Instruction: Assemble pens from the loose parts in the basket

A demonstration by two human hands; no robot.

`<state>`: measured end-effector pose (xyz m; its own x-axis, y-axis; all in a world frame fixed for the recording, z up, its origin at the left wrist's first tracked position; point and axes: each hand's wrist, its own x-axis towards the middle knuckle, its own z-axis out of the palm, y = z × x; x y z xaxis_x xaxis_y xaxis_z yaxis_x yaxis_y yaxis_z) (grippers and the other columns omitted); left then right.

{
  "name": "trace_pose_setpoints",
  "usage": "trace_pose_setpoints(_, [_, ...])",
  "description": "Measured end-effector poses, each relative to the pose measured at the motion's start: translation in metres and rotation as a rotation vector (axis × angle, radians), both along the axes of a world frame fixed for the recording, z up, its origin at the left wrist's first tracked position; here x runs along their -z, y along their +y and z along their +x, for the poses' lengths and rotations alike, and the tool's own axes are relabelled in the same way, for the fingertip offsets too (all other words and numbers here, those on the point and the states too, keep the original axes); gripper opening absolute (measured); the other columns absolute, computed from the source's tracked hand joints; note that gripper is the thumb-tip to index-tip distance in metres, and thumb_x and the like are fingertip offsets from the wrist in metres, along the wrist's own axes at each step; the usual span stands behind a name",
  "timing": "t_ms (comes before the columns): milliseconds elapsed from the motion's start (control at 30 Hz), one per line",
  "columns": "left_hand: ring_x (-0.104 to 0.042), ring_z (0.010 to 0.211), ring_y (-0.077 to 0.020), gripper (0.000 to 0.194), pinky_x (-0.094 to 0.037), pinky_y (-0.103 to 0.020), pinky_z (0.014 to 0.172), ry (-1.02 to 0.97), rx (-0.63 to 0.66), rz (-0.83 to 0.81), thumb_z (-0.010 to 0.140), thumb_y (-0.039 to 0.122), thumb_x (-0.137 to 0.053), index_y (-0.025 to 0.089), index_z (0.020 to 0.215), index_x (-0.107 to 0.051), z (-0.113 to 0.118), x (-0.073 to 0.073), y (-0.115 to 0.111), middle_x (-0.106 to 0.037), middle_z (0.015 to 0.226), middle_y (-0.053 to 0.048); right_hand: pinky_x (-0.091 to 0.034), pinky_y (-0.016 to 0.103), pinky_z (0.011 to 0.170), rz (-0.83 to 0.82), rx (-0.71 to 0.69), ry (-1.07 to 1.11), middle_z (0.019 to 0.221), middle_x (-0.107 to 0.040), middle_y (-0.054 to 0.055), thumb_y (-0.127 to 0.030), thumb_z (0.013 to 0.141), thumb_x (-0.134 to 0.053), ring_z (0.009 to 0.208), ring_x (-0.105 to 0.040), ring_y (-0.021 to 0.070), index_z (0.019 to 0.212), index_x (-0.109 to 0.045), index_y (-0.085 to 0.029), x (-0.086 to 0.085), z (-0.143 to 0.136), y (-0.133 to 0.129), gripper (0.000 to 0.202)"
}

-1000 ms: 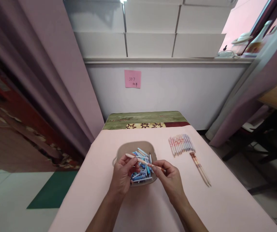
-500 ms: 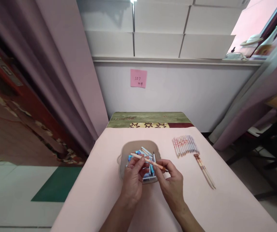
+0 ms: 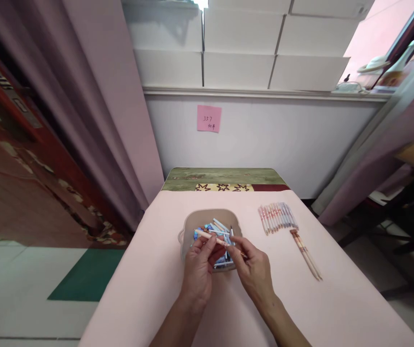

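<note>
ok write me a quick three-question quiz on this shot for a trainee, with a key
1. True or false: the left hand and the right hand hold the same pen.
2. On which side of the tub does the row of pens lie, as the person sees it? a) left b) right c) far side, straight ahead
3. Fill in: nearer the person than that row lie ___ more pens, side by side.

Key: 1 true; 2 b; 3 two
</note>
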<state>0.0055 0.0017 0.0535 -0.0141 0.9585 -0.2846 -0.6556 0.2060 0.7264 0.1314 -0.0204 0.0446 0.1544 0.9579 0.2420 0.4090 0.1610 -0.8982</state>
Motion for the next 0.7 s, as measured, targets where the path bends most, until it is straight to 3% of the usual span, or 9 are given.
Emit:
trace_pose_setpoints(67, [-0.069, 0.072, -0.0154, 0.029, -0.054, -0.024, 0.067, 0.012, -0.005, 0.014, 0.064, 0.029, -0.081, 0.014, 0.086, -0.069, -0.001, -0.001, -0.002, -0.074, 0.082, -0.005, -0.046, 0.024, 0.062, 0.05, -0.007, 0.016, 0.081, -0.069, 0.002, -0.037, 0.077, -0.068, 0.068, -0.061, 0.0172, 0.107, -0.063, -0.023, -0.002, -0.003, -0.001, 0.033])
trace_pose_setpoints(133, [-0.068, 0.072, -0.0158, 0.027, -0.053, -0.024, 0.067, 0.019, -0.006, 0.02, 0.063, 0.03, -0.081, 0.014, 0.083, -0.07, -0.001, -0.001, -0.004, -0.074, 0.08, -0.005, -0.046, 0.025, 0.066, 0.105, -0.003, -0.013, 0.085, -0.069, 0.003, -0.033, 0.077, -0.068, 0.073, -0.062, 0.0181, 0.098, -0.063, -0.024, -0.003, -0.006, -0.001, 0.024])
trace_pose_setpoints(200, [-0.068, 0.074, -0.0163, 0.026, -0.053, -0.025, 0.07, 0.017, -0.009, 0.022, 0.063, 0.03, -0.082, 0.015, 0.081, -0.07, 0.0, 0.0, -0.006, -0.073, 0.08, -0.005, -0.045, 0.024, 0.065, 0.125, 0.007, -0.039, 0.081, -0.068, 0.003, -0.033, 0.081, -0.063, 0.072, -0.061, 0.0178, 0.086, -0.064, -0.024, -0.003, -0.009, -0.002, 0.011])
trace_pose_setpoints(367, [-0.067, 0.075, -0.0151, 0.026, -0.051, -0.024, 0.074, -0.002, -0.026, -0.01, 0.06, 0.026, -0.083, 0.015, 0.082, -0.072, 0.001, 0.003, -0.01, -0.073, 0.079, -0.003, -0.035, 0.023, 0.052, 0.035, 0.013, -0.146, 0.06, -0.063, 0.001, -0.042, 0.086, -0.057, 0.054, -0.054, 0.0149, 0.072, -0.068, -0.023, -0.003, -0.008, -0.004, 0.026])
trace_pose_setpoints(567, [-0.065, 0.071, -0.0135, 0.021, -0.05, -0.023, 0.07, -0.016, 0.01, 0.001, 0.065, 0.026, -0.08, 0.015, 0.08, -0.071, -0.002, 0.004, -0.011, -0.072, 0.078, -0.003, -0.036, 0.023, 0.054, 0.004, -0.024, -0.006, 0.065, -0.064, -0.001, -0.043, 0.077, -0.067, 0.053, -0.054, 0.0151, 0.093, -0.066, -0.025, -0.005, -0.01, -0.006, 0.024])
trace_pose_setpoints(633, [-0.066, 0.073, -0.0134, 0.021, -0.05, -0.022, 0.073, -0.026, 0.013, -0.001, 0.065, 0.025, -0.08, 0.015, 0.081, -0.072, -0.002, 0.004, -0.01, -0.073, 0.079, -0.004, -0.035, 0.022, 0.053, 0.02, -0.02, -0.046, 0.061, -0.062, -0.001, -0.043, 0.081, -0.063, 0.053, -0.052, 0.0145, 0.081, -0.065, -0.024, -0.006, -0.011, -0.006, 0.019])
trace_pose_setpoints(700, [-0.065, 0.074, -0.013, 0.023, -0.05, -0.021, 0.074, -0.027, 0.008, -0.007, 0.064, 0.025, -0.081, 0.015, 0.082, -0.073, -0.002, 0.004, -0.009, -0.073, 0.08, -0.004, -0.031, 0.022, 0.051, 0.009, -0.017, -0.121, 0.055, -0.059, 0.0, -0.044, 0.086, -0.056, 0.05, -0.049, 0.0135, 0.068, -0.064, -0.023, -0.007, -0.01, -0.004, 0.028])
